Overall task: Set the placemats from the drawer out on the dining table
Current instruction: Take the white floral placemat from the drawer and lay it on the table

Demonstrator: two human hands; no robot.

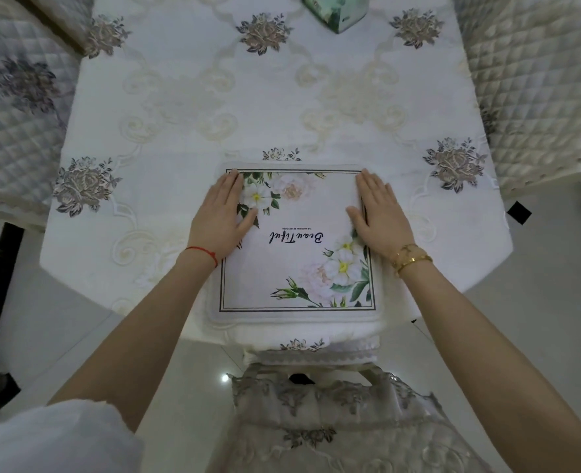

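- Placemat [296, 240]: lies flat at the near edge of the worktop [214, 107], square to it, print facing away from the person. A second edge shows beneath its near side, so it may be a stack; cannot tell how many.
- Left hand [222, 218]: fingers straight and together, palm pressed on the mat's left border.
- Right hand [378, 213]: likewise flat on the right border. Neither hand pinches anything.
- Step judged: seating or squaring the mat at this place.
- Recommendation: keep palms flat, press evenly, slide both sides together so the tablecloth does not ruck; line the near edge up with the worktop edge above the chair [343, 421].
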